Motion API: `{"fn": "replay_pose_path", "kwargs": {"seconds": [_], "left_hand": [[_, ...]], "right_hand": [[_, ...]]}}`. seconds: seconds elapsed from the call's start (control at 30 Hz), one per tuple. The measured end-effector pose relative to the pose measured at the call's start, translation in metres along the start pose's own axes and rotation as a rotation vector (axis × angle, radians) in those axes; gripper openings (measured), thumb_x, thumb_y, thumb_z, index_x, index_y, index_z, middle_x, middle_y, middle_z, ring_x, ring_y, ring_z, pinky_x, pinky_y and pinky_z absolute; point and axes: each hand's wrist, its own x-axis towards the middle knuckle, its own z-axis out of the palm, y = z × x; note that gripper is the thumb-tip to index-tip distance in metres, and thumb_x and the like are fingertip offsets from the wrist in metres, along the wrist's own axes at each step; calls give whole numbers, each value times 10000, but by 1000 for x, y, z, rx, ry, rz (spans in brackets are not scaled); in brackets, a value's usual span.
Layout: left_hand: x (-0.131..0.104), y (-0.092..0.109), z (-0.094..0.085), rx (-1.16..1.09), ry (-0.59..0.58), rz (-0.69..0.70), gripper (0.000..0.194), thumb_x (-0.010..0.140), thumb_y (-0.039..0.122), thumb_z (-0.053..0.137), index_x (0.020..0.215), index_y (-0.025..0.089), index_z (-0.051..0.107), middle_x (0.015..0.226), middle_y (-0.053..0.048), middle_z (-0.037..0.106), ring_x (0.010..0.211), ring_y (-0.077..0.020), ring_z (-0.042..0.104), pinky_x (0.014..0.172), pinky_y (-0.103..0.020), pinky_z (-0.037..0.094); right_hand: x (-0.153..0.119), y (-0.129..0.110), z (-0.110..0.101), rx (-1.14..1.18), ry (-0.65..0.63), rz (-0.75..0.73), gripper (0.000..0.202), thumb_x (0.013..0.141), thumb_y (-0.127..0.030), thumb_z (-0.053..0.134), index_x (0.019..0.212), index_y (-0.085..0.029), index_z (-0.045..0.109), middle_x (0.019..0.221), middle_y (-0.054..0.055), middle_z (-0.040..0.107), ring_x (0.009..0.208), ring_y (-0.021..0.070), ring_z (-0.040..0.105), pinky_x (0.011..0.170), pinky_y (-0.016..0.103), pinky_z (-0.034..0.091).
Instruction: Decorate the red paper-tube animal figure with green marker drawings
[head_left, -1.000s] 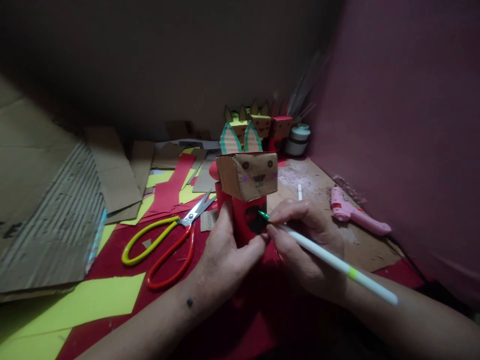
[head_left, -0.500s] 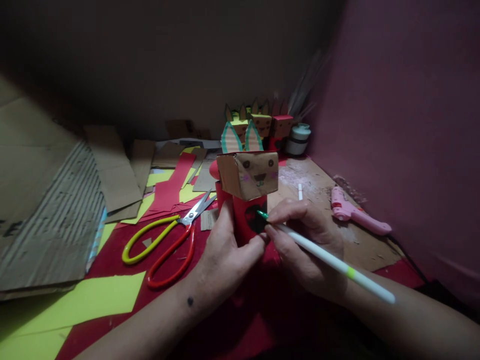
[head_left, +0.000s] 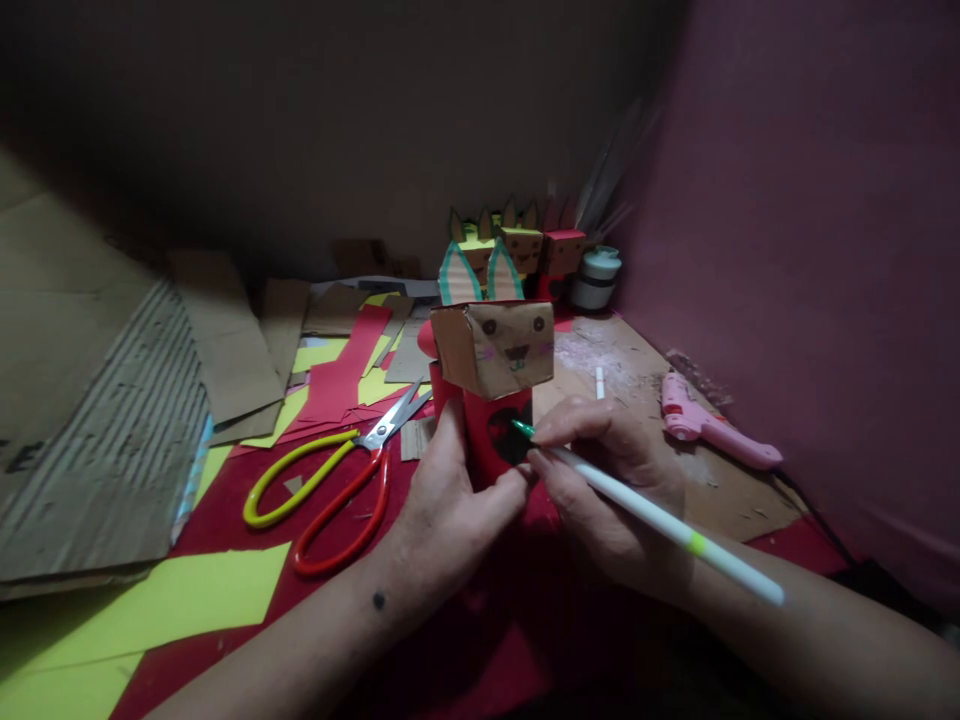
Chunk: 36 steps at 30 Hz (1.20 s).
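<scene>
A cardboard bunny figure [head_left: 495,350] stands upright in the middle, with a boxy drawn-on face, green-edged ears and a red tube body. My left hand [head_left: 461,490] is wrapped round the lower body, thumb across its front. In my right hand [head_left: 615,490] is a white marker [head_left: 660,518], pinched near its green tip. That tip meets or nearly meets the dark heart-like patch [head_left: 508,438] on the body's front. Left of the figure lie scissors [head_left: 381,432] with one yellow and one red handle, blades parted.
Similar box-headed figures [head_left: 521,245] stand behind, beside a pale lidded jar [head_left: 598,275]. A pink glue gun [head_left: 712,425] and a white marker cap [head_left: 599,382] are at the right. Cardboard pieces [head_left: 225,345] and yellow paper [head_left: 180,595] cover the left side. A purple wall [head_left: 810,230] borders the right.
The figure's head and ears have shifted very slightly left. Both hands keep their holds, and the marker tip remains at the dark patch.
</scene>
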Motion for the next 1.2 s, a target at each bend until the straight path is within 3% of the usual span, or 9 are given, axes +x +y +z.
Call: {"fn": "replay_pose_path", "kwargs": {"seconds": [0.3, 0.57, 0.83, 1.03, 1.2], "left_hand": [[-1, -2, 1, -53, 4, -51, 499, 768, 160, 676, 1235, 139, 500, 1140, -94, 651, 1055, -266, 641, 970, -443, 506], [0, -2, 2, -38, -5, -15, 486, 794, 174, 667, 1245, 113, 497, 1163, -116, 643, 1079, -268, 636, 969, -428, 502], [0, -2, 0, -15, 15, -29, 486, 751, 144, 668, 1212, 153, 513, 1161, -96, 670, 1055, -261, 658, 931, -414, 525], [0, -2, 0, 2, 20, -20, 454, 773, 160, 680, 1199, 162, 523, 1106, -78, 671, 1005, -244, 658, 911, -405, 533], [-1, -3, 0, 5, 19, -19, 422, 773, 166, 679, 1167, 180, 528, 1164, -89, 673, 1059, -259, 660, 936, -421, 528]], "right_hand": [[-1, -2, -4, 21, -93, 24, 240, 901, -61, 600, 984, -283, 634, 792, 2, 584, 652, 163, 551, 575, 327, 461], [0, 1, -2, -3, -27, -3, 206, 908, -80, 622, 1006, -260, 648, 809, -4, 601, 700, 160, 582, 614, 306, 487], [2, -1, -4, 11, -103, -11, 223, 875, -28, 587, 958, -229, 632, 784, -16, 590, 658, 130, 561, 585, 280, 459], [0, -2, -3, -29, -30, 24, 184, 892, -74, 614, 964, -242, 633, 784, -15, 603, 667, 140, 573, 588, 282, 475], [-1, -1, -3, -6, -58, 18, 215, 887, -61, 597, 966, -259, 631, 781, -17, 590, 655, 147, 559, 579, 292, 469]]}}
